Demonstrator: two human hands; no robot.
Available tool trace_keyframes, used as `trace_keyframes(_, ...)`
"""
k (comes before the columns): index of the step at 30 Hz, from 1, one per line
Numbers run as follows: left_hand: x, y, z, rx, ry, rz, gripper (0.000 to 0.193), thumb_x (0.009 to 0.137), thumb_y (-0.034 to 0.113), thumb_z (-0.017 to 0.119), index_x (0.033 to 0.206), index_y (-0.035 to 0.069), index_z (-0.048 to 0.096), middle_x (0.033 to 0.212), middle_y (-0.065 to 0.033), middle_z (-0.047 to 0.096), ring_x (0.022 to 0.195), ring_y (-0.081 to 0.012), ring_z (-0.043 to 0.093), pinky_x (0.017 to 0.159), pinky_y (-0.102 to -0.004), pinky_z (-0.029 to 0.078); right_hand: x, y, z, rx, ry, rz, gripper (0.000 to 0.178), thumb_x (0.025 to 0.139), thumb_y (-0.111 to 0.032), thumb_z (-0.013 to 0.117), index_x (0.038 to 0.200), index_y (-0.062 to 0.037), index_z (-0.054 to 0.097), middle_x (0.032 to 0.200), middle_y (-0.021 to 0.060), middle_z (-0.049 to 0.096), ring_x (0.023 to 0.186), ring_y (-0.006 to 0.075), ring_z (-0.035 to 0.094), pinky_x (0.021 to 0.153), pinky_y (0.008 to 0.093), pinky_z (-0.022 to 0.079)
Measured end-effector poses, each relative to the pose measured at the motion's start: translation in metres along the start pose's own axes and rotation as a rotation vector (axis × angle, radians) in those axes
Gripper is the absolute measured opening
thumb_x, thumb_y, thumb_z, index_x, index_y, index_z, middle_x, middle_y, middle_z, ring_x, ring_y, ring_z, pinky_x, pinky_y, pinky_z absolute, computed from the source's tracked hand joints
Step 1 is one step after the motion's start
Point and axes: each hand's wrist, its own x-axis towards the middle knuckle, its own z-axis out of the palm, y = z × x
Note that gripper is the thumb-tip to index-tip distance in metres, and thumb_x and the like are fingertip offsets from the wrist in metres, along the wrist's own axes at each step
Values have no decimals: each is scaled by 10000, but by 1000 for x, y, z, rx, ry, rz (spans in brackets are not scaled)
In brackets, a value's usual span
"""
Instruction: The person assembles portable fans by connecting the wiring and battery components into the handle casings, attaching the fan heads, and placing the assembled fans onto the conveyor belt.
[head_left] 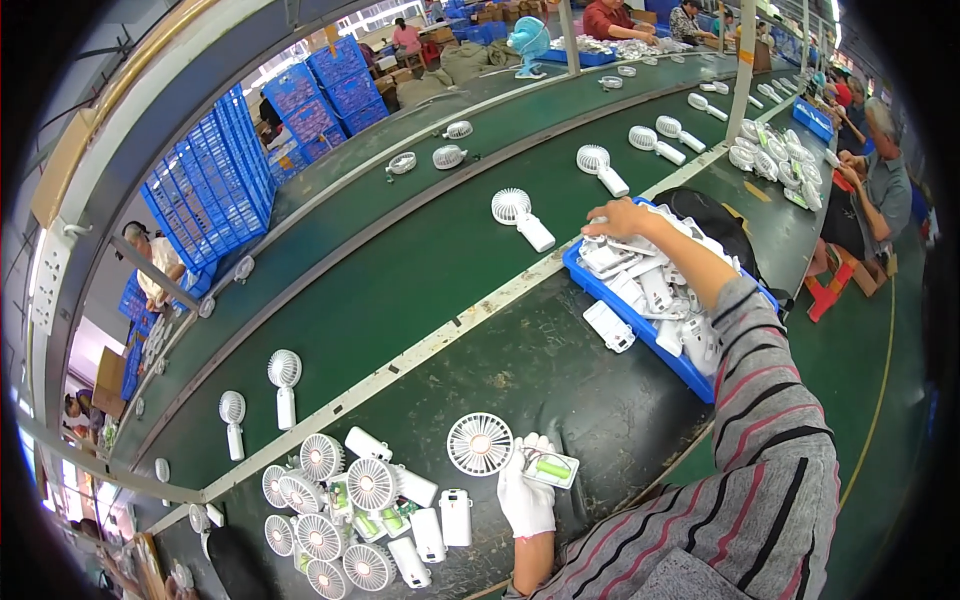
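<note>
My left hand, in a white glove, is closed around the handle of a white handheld fan. The handle's casing is off at the side, and a green battery shows inside. My bare right hand reaches over the far end of a blue bin full of white plastic handle covers. Its fingers bend down onto a cover at the heap's edge, their tips partly hidden. One loose cover lies beside the bin. Left of my gloved hand sits a pile of fans with open handles, green batteries and covers.
Finished-looking white fans lie along the green conveyor belt beyond a pale rail. A black bag rests behind the bin. Blue crates stand at the far left. Co-workers sit along the bench at right.
</note>
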Motion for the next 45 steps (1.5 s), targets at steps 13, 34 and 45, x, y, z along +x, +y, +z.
trace_keyframes(13,3,-2,-1,28,50,56,231,877,-15,485,1098,-80,496,1020,-230,592,937,-354,602,850,-492,506,-47,-36,-6,-136,160,-79,586,801,-630,514,1076,-133,657,1052,157,604,1100,345,515,847,464,455)
trace_keyframes(34,-3,-1,9,88,56,57,217,896,-7,468,1103,-70,491,1027,-222,587,945,-336,601,854,-479,507,-81,-86,-31,79,-63,-298,448,772,-486,627,949,-81,702,873,171,672,850,336,633,759,400,489)
trace_keyframes(45,-2,-1,12,114,74,62,234,887,-1,473,1106,-83,489,1022,-230,588,928,-345,608,826,-479,523,-83,-124,-20,363,158,-597,349,790,-333,647,992,-49,645,935,188,629,888,327,609,790,387,478)
